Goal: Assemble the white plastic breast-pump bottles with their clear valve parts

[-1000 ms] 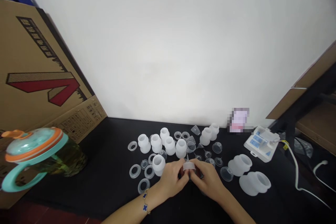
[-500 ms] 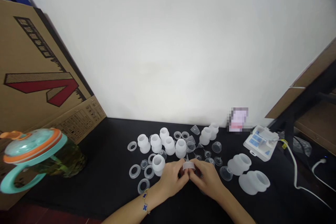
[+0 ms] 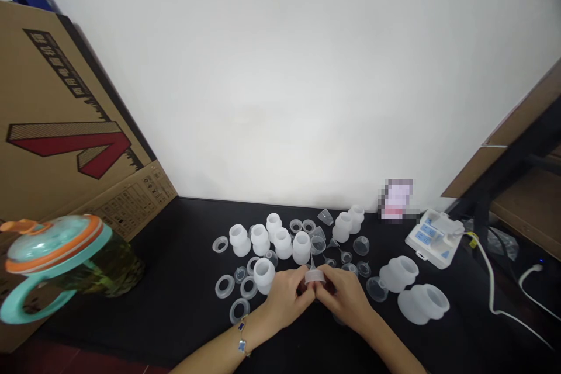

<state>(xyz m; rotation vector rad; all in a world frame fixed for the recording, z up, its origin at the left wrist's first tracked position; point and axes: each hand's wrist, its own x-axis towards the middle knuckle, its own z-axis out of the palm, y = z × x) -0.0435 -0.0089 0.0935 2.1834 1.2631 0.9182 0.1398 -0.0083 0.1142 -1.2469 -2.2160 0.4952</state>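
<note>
My left hand [image 3: 286, 299] and my right hand [image 3: 346, 298] meet over the black table [image 3: 175, 304], both pinching one small translucent plastic ring piece [image 3: 315, 277] between their fingertips. A bracelet sits on my left wrist. Just left of my left hand stands a white silicone cup [image 3: 264, 274]. Behind the hands are several more white cups [image 3: 283, 242], clear rings [image 3: 224, 286] and small clear domed caps [image 3: 361, 245].
Two larger white silicone pieces [image 3: 423, 302] lie at the right. A white power strip [image 3: 433, 237] with a white cable [image 3: 493, 286] is beyond them. A teal and orange lidded jug [image 3: 61, 263] and a cardboard box [image 3: 56, 128] stand at the left.
</note>
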